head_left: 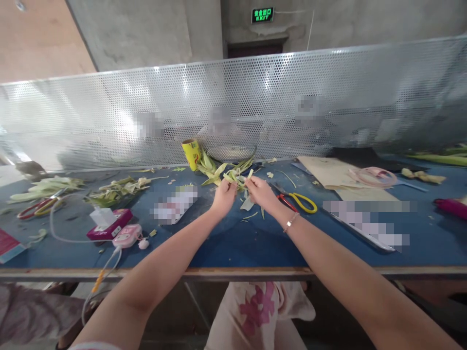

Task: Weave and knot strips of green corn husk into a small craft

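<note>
My left hand (224, 195) and my right hand (260, 190) are close together over the blue table. Both pinch pale green strips of corn husk (239, 178), one hand at each side of the bunch. Loose husk leaves (209, 170) lie just behind my left hand, beside a tilted yellow can (191, 154). Below the fingers, a pale scrap of husk (247, 203) is on the tabletop. Scissors with red and yellow handles (302, 202) rest to the right of my right hand. The fingertips partly hide how the strips are joined.
A perforated metal screen (233, 87) stands along the table's back. Leftward are husk piles (118, 190), a purple tissue pack (109, 224), a pink case with a cable (127, 236) and other scissors (42, 206). Brown paper (324, 171) lies right. A person's clothed leg (40, 311) shows lower left.
</note>
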Action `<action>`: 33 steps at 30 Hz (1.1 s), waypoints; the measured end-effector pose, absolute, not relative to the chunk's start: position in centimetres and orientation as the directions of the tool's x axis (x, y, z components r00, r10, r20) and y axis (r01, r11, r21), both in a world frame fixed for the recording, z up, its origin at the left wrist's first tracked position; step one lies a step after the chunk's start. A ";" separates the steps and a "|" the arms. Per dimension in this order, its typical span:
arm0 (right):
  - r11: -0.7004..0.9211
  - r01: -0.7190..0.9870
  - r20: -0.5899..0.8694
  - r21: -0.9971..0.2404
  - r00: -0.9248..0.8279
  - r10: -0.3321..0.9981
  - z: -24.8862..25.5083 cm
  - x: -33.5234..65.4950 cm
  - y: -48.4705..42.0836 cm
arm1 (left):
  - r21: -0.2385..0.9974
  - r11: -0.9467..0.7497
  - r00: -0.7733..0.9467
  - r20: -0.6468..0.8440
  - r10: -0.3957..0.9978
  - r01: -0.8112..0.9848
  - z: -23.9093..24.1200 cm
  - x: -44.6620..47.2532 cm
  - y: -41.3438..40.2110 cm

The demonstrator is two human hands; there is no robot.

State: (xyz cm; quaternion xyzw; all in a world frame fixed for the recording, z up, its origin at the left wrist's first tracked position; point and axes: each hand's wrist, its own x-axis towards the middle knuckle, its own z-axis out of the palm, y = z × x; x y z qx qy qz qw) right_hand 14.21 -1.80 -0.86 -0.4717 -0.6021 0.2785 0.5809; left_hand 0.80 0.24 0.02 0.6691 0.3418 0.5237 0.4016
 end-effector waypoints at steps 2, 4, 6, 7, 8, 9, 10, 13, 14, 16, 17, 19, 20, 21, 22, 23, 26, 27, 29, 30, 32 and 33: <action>0.422 0.315 0.467 -0.850 0.077 0.881 -0.8 14.4 -2.0 | 0.903 -0.427 0.218 0.409 0.886 0.044 0.2 0.5 0.4; 0.447 0.346 0.484 -0.825 0.026 0.875 -0.8 14.4 -2.2 | 0.910 -0.412 0.210 0.394 0.895 0.048 0.4 0.3 0.6; 0.460 0.360 0.482 -0.812 -0.030 0.875 -0.7 14.2 -2.4 | 0.906 -0.420 0.195 0.403 0.894 0.052 0.5 0.2 0.6; 0.461 0.368 0.478 -0.808 -0.048 0.877 -0.6 14.0 -2.6 | 0.899 -0.435 0.186 0.419 0.889 0.054 0.5 0.2 0.7; 0.459 0.378 0.475 -0.804 -0.057 0.878 -0.6 13.9 -2.7 | 0.888 -0.456 0.177 0.440 0.880 0.055 0.5 0.2 0.7; 0.458 0.391 0.474 -0.798 -0.061 0.878 -0.5 13.7 -2.9 | 0.879 -0.474 0.169 0.459 0.872 0.056 0.5 0.3 0.7; 0.460 0.405 0.479 -0.790 -0.061 0.876 -0.4 13.6 -3.0 | 0.874 -0.484 0.162 0.470 0.867 0.053 0.5 0.3 0.8; 0.477 0.438 0.507 -0.762 -0.054 0.860 -0.2 13.5 -3.3 | 0.894 -0.447 0.167 0.444 0.880 -0.022 0.6 0.4 0.8; 0.478 0.439 0.512 -0.761 -0.048 0.858 -0.2 13.5 -3.3 | 0.907 -0.414 0.181 0.420 0.889 -0.074 0.7 0.4 0.7; 0.476 0.423 0.515 -0.771 -0.025 0.857 -0.3 13.5 -3.2 | 0.929 -0.320 0.225 0.358 0.906 -0.187 0.9 0.5 0.5; 0.475 0.411 0.515 -0.778 -0.014 0.857 -0.4 13.5 -3.2 | 0.935 -0.267 0.251 0.322 0.913 -0.233 1.1 0.6 0.3; 0.480 0.393 0.524 -0.784 0.005 0.852 -0.5 13.5 -3.0 | 0.946 -0.165 0.290 0.247 0.925 -0.278 1.3 0.7 -0.1; 0.486 0.390 0.532 -0.782 0.013 0.847 -0.6 13.5 -3.0 | 0.951 -0.134 0.305 0.220 0.927 -0.280 1.4 0.7 -0.2; 0.490 0.390 0.539 -0.780 0.020 0.842 -0.6 13.5 -3.0 | 0.956 -0.124 0.315 0.209 0.926 -0.268 1.4 0.7 -0.4; 0.493 0.391 0.545 -0.777 0.025 0.838 -0.5 13.4 -3.1 | 0.961 -0.137 0.321 0.213 0.923 -0.241 1.4 0.7 -0.5; 0.496 0.393 0.549 -0.774 0.028 0.835 -0.5 13.4 -3.1 | 0.964 -0.171 0.321 0.231 0.919 -0.204 1.4 0.7 -0.6; 0.496 0.399 0.547 -0.772 0.019 0.837 -0.2 13.4 -3.4 | 0.931 -0.364 0.294 0.354 0.888 -0.024 1.5 0.5 -0.8; 0.495 0.399 0.545 -0.772 0.014 0.838 -0.2 13.4 -3.4 | 0.899 -0.435 0.280 0.405 0.870 0.050 1.6 0.4 -0.9; 0.495 0.400 0.543 -0.772 0.008 0.840 -0.1 13.3 -3.5 | 0.817 -0.545 0.255 0.496 0.830 0.187 1.9 0.2 -1.2; 0.495 0.400 0.543 -0.771 0.007 0.840 -0.1 13.3 -3.5 | 0.784 -0.572 0.252 0.519 0.817 0.239 2.1 0.1 -1.4; 0.495 0.400 0.542 -0.772 0.006 0.840 -0.1 13.3 -3.5 | 0.746 -0.596 0.252 0.540 0.803 0.299 2.4 0.0 -1.7; 0.492 0.399 0.539 -0.774 0.006 0.843 -0.1 13.2 -3.5 | 0.739 -0.600 0.255 0.543 0.800 0.307 2.5 0.0 -1.8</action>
